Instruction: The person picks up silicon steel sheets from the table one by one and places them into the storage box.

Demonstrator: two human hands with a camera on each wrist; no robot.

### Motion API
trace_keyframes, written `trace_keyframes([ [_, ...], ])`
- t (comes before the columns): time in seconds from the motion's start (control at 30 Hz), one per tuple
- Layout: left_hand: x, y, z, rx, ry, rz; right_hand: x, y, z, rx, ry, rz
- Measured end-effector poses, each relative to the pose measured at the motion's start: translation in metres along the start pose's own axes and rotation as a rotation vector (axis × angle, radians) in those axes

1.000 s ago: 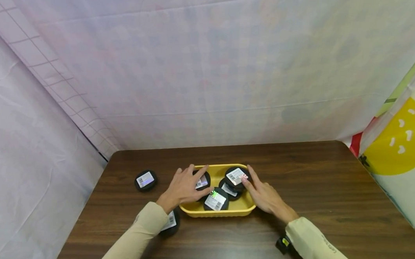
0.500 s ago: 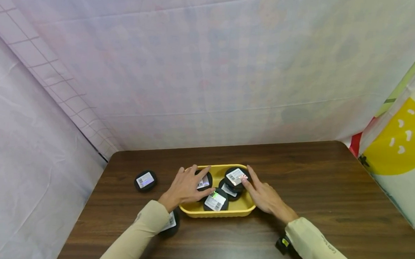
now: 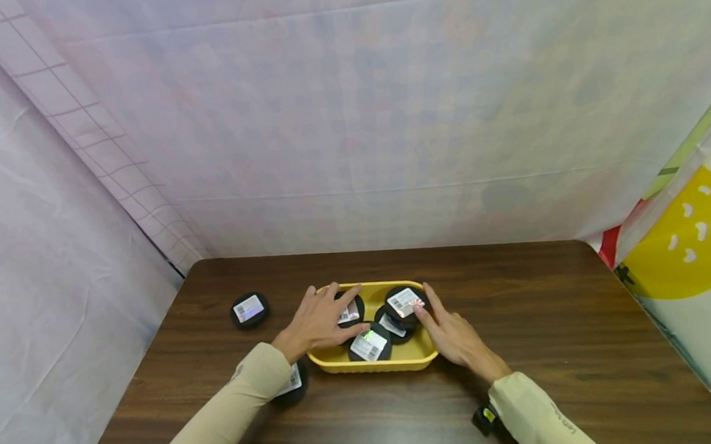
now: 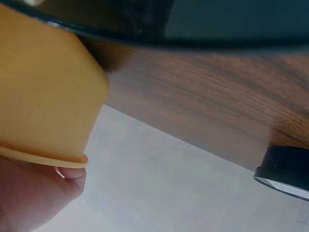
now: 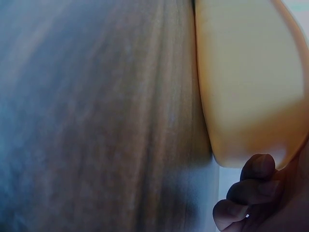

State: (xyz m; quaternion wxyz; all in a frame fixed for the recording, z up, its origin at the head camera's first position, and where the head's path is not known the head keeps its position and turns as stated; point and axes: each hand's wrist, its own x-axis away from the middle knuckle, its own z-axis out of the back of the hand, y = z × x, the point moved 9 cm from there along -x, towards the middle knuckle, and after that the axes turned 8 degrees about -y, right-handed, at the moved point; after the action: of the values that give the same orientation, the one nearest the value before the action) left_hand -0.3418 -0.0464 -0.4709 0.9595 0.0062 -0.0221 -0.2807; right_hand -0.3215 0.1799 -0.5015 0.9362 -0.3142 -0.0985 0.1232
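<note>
Several flat black round containers with white labels lie in a yellow basket [image 3: 372, 368]. My left hand [image 3: 314, 320] reaches over the basket's left side, forefinger and thumb spread around the left container [image 3: 351, 313]. Its thumb tip touches the edge of the front container [image 3: 368, 347]. At the other end, my right hand [image 3: 455, 338] has its thumb on the upper right container [image 3: 401, 301], which overlaps another labelled container [image 3: 391, 326]. The right forefinger lies along that upper container's edge. In the right wrist view, curled fingers [image 5: 256, 183] show beside the basket's outer wall.
Another black container [image 3: 250, 309] rests on the brown table [image 3: 566, 340] left of the basket. One more [image 3: 291, 383], partly covered by the left sleeve, lies nearer. A small black device [image 3: 485, 420] shows by the right sleeve. White cloth [image 3: 360, 128] hangs behind.
My left hand has shifted slightly to the right, and the left container with it. My right hand and the basket look unmoved.
</note>
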Motion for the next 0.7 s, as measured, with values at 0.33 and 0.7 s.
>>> trace_keyframes([
  [0.33,-0.0008,-0.0011,-0.0022,0.000,-0.023,0.016,-0.0005,-0.0012,0.0006,0.004,0.010,-0.001],
  [0.7,0.0001,-0.0032,-0.0018,-0.016,-0.013,0.051,-0.0009,-0.0003,-0.0004,-0.007,-0.002,-0.005],
])
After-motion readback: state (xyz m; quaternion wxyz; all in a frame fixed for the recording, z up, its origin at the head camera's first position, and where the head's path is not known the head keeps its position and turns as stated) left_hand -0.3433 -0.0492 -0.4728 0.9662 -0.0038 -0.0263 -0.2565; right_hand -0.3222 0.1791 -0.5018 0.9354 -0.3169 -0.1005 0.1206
